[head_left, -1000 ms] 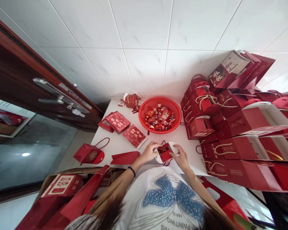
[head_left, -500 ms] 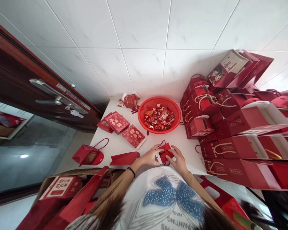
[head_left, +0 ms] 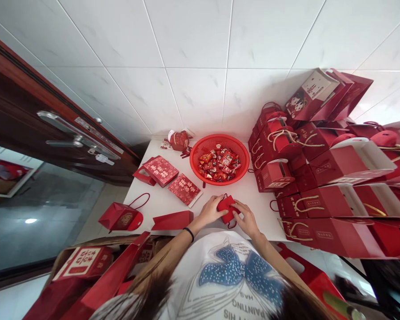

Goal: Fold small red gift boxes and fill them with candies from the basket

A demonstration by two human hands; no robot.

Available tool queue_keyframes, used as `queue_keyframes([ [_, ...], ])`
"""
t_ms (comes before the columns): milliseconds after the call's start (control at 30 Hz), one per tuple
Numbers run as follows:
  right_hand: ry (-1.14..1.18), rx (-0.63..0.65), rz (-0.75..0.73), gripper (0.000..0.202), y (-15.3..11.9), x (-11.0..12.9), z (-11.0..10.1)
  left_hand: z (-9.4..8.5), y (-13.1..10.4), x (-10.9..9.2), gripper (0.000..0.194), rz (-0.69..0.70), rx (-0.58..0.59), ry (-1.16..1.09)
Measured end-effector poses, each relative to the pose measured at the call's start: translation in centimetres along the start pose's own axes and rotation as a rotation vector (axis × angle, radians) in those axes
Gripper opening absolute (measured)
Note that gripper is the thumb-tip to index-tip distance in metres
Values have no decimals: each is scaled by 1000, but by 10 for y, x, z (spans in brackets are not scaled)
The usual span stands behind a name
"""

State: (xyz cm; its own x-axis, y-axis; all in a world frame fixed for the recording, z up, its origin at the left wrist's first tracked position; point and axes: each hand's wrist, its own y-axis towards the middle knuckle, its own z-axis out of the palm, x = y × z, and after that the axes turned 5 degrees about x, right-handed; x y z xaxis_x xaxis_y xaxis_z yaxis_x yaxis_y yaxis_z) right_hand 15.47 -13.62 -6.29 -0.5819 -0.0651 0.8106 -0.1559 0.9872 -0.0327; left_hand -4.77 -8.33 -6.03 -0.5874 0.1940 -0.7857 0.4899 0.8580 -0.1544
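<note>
A small red gift box (head_left: 227, 209) with dark cord handles rests on the white table (head_left: 208, 195) between my hands. My left hand (head_left: 214, 210) grips its left side, thumb lying on the red top. On the other side, my right hand (head_left: 246, 217) holds the right edge with its fingers bent over the top. Just beyond the hands stands a round red plastic basket (head_left: 194, 171) with wrapped candies (head_left: 222, 162) in it. Left of my left hand lie a flat red box piece (head_left: 173, 220) and a red patterned card box (head_left: 186, 190).
Stacked red gift boxes (head_left: 333, 204) with rope handles fill the right side. Another patterned box (head_left: 161, 170) and a red handled bag (head_left: 124, 215) are at the left. A carton of red boxes (head_left: 83, 266) is below left, and a door (head_left: 63, 129) stands beyond.
The red box's top flaps, loose with a white inner edge showing before, now lie flat as one red face. Both hands have shifted slightly around it.
</note>
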Motion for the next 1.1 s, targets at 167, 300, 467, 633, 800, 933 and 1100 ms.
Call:
queue_keyframes([
  [167, 113, 39, 33, 33, 2, -4, -1, 0, 9, -1, 51, 96, -11, 66],
  [300, 280, -42, 110, 35, 5, -11, 2, 1, 15, 0, 45, 100, 33, -35],
  [467, 376, -101, 310, 33, 3, -33, 11, 2, 16, 4, 42, 41, -77, -47],
  [633, 439, 8, 387, 26, 0, -38, 20, -1, 18, 7, 37, -31, -152, -16],
  [800, 492, -4, 400, 25, 11, -30, 24, -5, 19, 9, 36, -82, -135, 18],
  [933, 436, 17, 426, 31, 23, -26, 20, -8, 19, 9, 38, -112, -160, 88],
  [1100, 368, 49, 450, 11, 35, -19, 9, -17, 17, 3, 45, -213, -115, 259],
])
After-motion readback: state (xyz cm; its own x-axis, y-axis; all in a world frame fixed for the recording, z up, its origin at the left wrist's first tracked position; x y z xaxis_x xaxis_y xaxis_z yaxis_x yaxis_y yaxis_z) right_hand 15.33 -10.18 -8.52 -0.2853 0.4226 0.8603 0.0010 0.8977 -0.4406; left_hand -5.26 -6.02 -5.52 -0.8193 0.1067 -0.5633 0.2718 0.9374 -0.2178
